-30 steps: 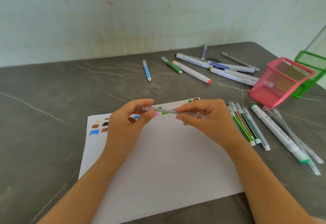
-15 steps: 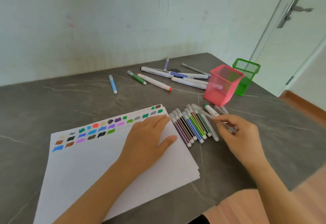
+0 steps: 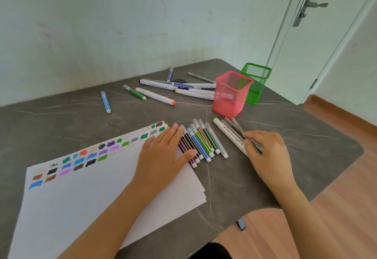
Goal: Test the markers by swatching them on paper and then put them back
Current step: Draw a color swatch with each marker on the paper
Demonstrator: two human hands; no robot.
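Pressing smooth paper (image 3: 81,207), left hand (image 3: 163,154), right hand (image 3: 267,152) gripping slim grey markers (image 3: 234,125)

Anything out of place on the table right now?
The pink mesh holder looks tilted toward the green holder behind it. Loose markers lie scattered across the far table. Both holders look empty.

Marker row (image 3: 201,142) flanks paper (image 3: 102,197); pink basket (image 3: 230,97) behind it; open tabletop (image 3: 51,124) far left.

head cam | worn, looks forward and down | close over table (image 3: 61,120) | single view
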